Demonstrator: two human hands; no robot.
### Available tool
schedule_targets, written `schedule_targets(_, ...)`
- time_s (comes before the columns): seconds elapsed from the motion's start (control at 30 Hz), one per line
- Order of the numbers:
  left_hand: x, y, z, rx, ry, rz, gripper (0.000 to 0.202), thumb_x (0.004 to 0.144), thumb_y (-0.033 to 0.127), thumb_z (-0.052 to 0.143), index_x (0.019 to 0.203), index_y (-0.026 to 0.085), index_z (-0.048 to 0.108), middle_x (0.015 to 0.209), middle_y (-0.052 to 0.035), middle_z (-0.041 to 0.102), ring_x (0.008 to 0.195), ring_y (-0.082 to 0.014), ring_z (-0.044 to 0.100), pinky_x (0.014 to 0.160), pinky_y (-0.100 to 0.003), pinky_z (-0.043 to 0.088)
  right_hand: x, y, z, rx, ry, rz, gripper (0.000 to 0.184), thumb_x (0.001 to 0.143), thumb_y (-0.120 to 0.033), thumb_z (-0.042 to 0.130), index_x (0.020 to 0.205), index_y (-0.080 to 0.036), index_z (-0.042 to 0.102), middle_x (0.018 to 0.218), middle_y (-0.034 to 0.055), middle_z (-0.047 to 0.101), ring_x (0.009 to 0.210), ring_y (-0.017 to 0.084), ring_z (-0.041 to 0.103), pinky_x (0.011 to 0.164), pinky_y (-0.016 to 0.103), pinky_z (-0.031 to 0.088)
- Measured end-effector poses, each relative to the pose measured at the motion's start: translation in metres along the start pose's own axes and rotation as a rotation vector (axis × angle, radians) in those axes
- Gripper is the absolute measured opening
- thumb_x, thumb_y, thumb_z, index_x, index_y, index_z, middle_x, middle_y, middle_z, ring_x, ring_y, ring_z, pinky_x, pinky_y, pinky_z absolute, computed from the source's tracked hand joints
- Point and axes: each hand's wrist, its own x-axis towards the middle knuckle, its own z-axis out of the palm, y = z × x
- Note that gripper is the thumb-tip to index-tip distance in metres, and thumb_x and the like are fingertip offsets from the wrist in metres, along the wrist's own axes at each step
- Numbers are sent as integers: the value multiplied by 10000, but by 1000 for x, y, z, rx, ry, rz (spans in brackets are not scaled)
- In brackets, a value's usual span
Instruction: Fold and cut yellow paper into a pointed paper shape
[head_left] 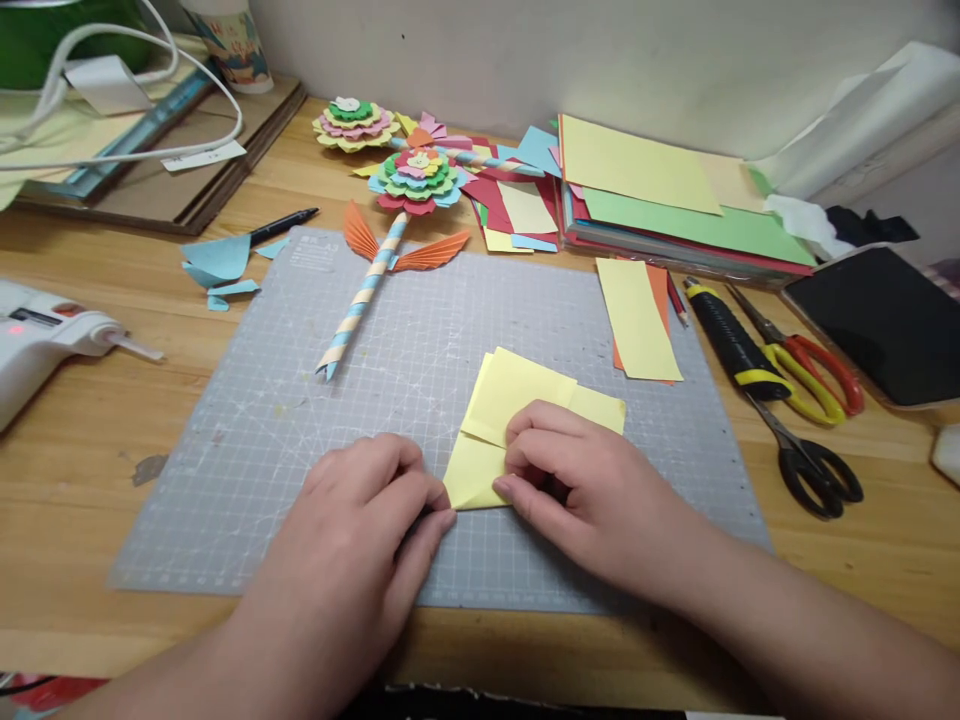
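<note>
A folded sheet of yellow paper (480, 470) lies on the grey cutting mat (247, 480), its layers overlapping toward the far side. My left hand (367, 520) pinches the near left corner between thumb and curled forefinger. On the right part of the sheet rests my right hand (585, 480), fingers bent and thumb tip pressed on the lower fold; its palm hides much of that side. Beyond the hands lies a paper flower (420, 185) with a blue-and-cream striped stem and orange pleated leaves.
At right lie black-handled scissors (817, 475), a black-and-yellow tool handle (739, 340), red-and-yellow scissors (814, 375) and a phone (885, 320). Yellow strips (641, 320) sit on the mat's far right. A white glue gun (52, 340) stands left; coloured paper stacks (675, 220) line the wall.
</note>
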Motion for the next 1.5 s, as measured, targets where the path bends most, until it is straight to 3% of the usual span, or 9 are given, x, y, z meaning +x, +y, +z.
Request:
schedule_targets(0.47, 5, 10, 3, 168, 13, -96, 133, 866, 176, 484, 753, 188, 553, 800, -45, 528, 773, -251, 505, 688, -430, 384, 1, -5, 3, -24, 7, 79, 142, 867, -109, 565, 752, -181, 521, 877, 15, 528, 732, 140, 501, 638, 284, 403)
schedule_targets(0.6, -1, 6, 0, 119, 46, -5, 136, 896, 143, 472, 796, 182, 557, 797, -34, 546, 764, -216, 502, 688, -389, 367, 1, -5, 3, -20, 7, 77, 155, 871, -101, 555, 745, -182, 511, 869, 13, 524, 735, 139, 502, 642, 282, 403)
schedule_targets(0.67, -8, 2, -1, 108, 77, 132, 160, 928, 114, 458, 977, 184, 594, 791, -17, 553, 743, -191, 493, 686, -364, 360, 2, -4, 3, -16, 9, 71, 156, 873, -100, 552, 746, -180, 513, 869, 15, 525, 738, 139, 501, 643, 283, 402)
schedule_targets(0.77, -17, -2, 1, 262, 21, 305, 326, 954, 149, 458, 1263, 202, 545, 778, -10, 565, 707, -204, 467, 662, -363, 345, 2, -3, 3, -2, 13, 62, 156, 877, -97, 546, 747, -179, 518, 864, 14, 525, 729, 136, 496, 635, 280, 398)
schedule_targets(0.93, -20, -3, 4, 374, -51, 299, 376, 943, 241, 507, 1316, 215, 541, 805, -31, 572, 715, -246, 484, 651, -385, 347, 2, -3, 3, 10, 15, 56, 162, 888, -95, 533, 746, -173, 524, 862, 19, 522, 735, 136, 497, 643, 279, 397)
schedule_targets(1.5, -15, -2, 3, 355, -32, 283, 337, 901, 219, 514, 1224, 227, 609, 753, -30, 548, 680, -243, 459, 619, -379, 346, 2, -5, 3, 32, 18, 89, 193, 875, -73, 536, 731, -188, 479, 835, 19, 511, 749, 152, 496, 643, 293, 406)
